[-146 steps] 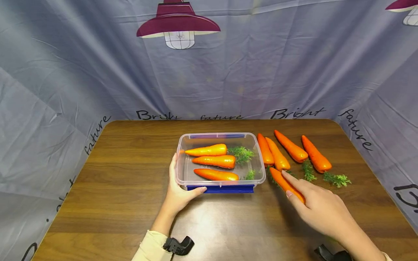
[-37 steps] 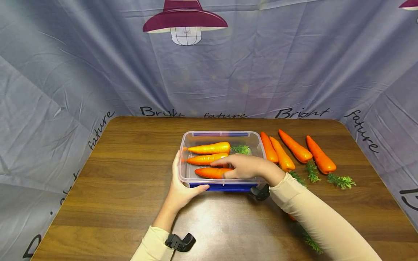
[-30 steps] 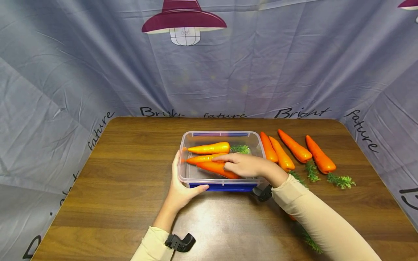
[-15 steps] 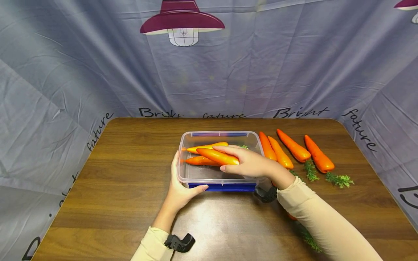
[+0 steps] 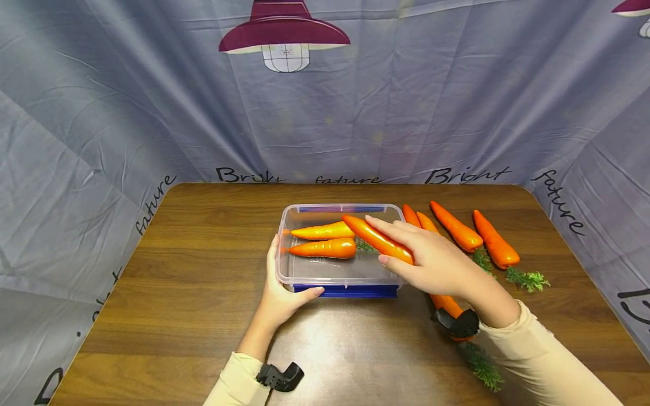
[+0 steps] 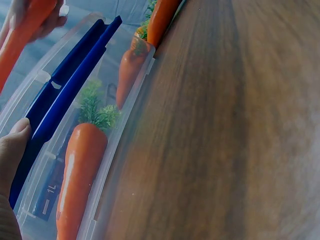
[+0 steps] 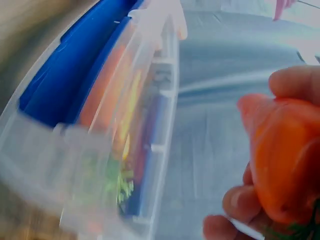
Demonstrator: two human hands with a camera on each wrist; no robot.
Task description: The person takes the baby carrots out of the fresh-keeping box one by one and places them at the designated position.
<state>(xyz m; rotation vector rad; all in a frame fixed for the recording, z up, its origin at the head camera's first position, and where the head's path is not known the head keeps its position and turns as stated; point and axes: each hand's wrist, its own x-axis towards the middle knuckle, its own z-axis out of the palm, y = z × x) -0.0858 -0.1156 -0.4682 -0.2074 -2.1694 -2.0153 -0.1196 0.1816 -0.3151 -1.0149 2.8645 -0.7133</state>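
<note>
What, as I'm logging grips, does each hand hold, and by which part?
Right hand: a carrot, by its body, tip free. Left hand: the box, by its near left corner.

We grip with our bare left hand [image 5: 279, 300], thumb [image 5: 308, 295] spread wide, and pinch with our bare right hand [image 5: 430, 256].

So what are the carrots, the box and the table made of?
The carrots: probably glossy moulded plastic or foam, judging by the sharp highlights. The box: likely smooth plastic, since carrots show through its clear walls. The table: wood or wood-look laminate, softly shiny with brown grain.
</note>
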